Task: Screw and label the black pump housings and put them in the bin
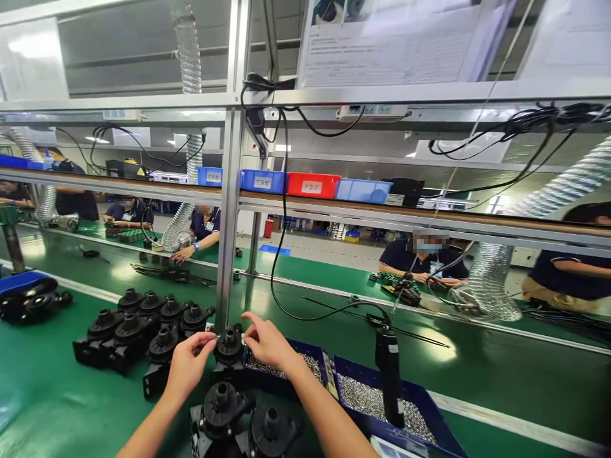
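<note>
My left hand (188,364) is at the left side of a black pump housing (229,350). Its thumb and forefinger are pinched together, and whatever is between them is too small to make out. On the pump's other side is my right hand (270,345), forefinger stretched out and apart from the thumb, with nothing visible in it. Two more pump housings (222,407) stand nearest me, between my forearms. Under my right forearm, a blue bin (326,362) of small screws is partly hidden.
Several black pumps (128,331) stand in rows at left. A second blue bin (442,413) of metal screws sits at right, with a black electric screwdriver (389,375) hanging over it by its cable. A metal post (230,222) rises behind the pumps. Co-workers sit across the green bench.
</note>
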A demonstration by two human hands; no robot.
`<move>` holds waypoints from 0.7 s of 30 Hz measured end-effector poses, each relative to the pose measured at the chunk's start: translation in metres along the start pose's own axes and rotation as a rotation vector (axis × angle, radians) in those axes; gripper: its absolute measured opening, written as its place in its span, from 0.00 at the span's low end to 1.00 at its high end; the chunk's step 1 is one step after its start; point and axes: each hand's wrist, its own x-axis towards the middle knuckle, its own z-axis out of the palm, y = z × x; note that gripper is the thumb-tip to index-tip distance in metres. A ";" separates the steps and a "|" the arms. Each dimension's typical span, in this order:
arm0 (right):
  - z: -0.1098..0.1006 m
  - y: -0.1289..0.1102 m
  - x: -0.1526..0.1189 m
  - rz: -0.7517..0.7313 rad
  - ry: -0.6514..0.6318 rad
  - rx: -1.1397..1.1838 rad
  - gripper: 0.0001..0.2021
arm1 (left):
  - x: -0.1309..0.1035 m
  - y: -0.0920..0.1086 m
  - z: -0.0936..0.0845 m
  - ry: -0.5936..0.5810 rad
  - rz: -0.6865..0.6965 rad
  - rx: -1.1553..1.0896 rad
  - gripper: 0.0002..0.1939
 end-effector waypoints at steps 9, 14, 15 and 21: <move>-0.008 -0.012 -0.002 0.021 -0.047 0.015 0.36 | -0.002 -0.010 0.000 -0.005 0.014 0.088 0.22; -0.016 -0.027 -0.008 -0.037 -0.061 0.097 0.34 | -0.005 -0.007 0.002 0.006 0.043 0.143 0.19; -0.015 -0.030 -0.009 -0.062 -0.083 0.125 0.33 | -0.005 -0.005 0.002 0.006 0.046 0.153 0.19; -0.005 -0.041 -0.014 -0.121 -0.149 0.141 0.26 | -0.008 0.002 0.000 -0.032 0.081 0.220 0.16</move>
